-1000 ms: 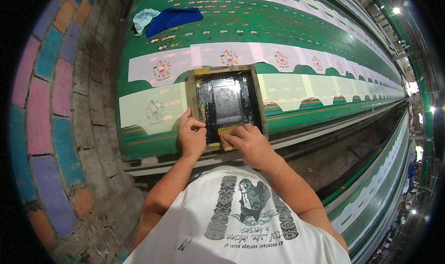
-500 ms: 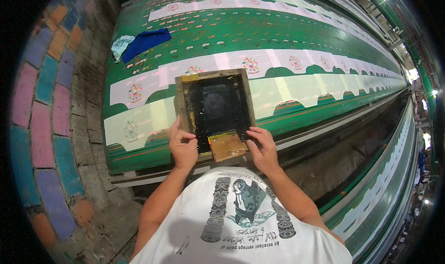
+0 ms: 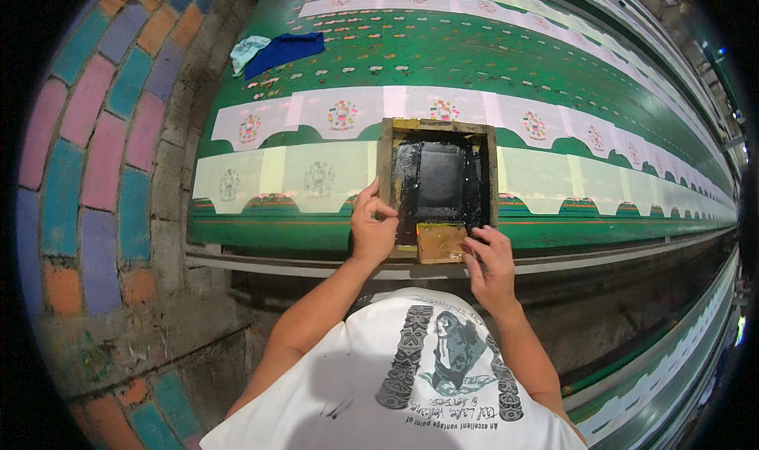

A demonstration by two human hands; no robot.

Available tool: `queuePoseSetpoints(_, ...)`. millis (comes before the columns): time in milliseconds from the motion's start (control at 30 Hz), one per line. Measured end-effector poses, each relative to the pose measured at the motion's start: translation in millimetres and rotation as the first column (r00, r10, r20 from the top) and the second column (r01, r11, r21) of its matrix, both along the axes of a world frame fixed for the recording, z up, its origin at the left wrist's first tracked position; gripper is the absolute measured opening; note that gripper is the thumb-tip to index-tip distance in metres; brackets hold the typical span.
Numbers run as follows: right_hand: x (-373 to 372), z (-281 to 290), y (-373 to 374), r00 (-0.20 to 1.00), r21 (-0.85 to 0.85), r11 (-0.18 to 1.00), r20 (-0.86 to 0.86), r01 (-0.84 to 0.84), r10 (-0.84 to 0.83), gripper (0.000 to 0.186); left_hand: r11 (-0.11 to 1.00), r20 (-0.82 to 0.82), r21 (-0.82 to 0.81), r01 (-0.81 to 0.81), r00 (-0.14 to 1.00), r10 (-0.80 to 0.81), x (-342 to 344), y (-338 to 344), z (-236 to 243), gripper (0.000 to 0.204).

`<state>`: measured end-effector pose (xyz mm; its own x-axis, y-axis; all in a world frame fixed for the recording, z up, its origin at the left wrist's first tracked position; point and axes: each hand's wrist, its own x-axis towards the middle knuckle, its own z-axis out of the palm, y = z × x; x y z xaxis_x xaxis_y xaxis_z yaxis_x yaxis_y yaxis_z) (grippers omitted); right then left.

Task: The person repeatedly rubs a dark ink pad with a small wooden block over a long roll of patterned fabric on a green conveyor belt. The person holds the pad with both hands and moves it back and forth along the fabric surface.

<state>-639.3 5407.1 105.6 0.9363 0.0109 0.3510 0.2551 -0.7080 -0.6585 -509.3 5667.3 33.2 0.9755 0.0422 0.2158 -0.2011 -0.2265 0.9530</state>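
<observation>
A wooden screen-printing frame (image 3: 491, 173) lies over the near row of pale yellow fabric pieces (image 3: 229, 177), its inside dark with wet-looking black ink. Resting in its near end is a brown, flat squeegee (image 3: 440, 243), tilted against the near rail. My left hand (image 3: 373, 227) is closed at the frame's near left side, thumb and forefinger pinched together. At the squeegee's right end, my right hand (image 3: 492, 262) has its thumb and fingers curled against the edge. Two yellow pieces left of the frame bear dark outline prints.
The long green printing table (image 3: 277, 232) runs off to the right. Behind the near row lies a row of pink pieces (image 3: 340, 116) with coloured prints. Blue and pale cloths (image 3: 285, 54) lie at far left. Painted bricks (image 3: 103, 126) line the left side.
The printing frame has moved right along the yellow row, uncovering a second dark outline print. My right hand has gone from the frame's near right corner to the squeegee's end.
</observation>
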Motion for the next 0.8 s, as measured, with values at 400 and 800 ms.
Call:
queuePoseSetpoints(400, 51.3, 36.4, 9.4, 0.904, -0.362, 0.828, -0.181, -0.428, 0.388, 0.059, 1.0, -0.119, 0.015, 0.0, 0.993, 0.001, 0.7, -9.9, -6.3, 0.018)
queuePoseSetpoints(800, 210.9, 43.6, -19.1, 0.869, -0.355, 0.815, -0.373, -0.458, 0.325, 0.042, 0.99, -0.081, 0.141, 0.022, 0.997, -0.011, 0.9, -9.1, 5.1, 0.044)
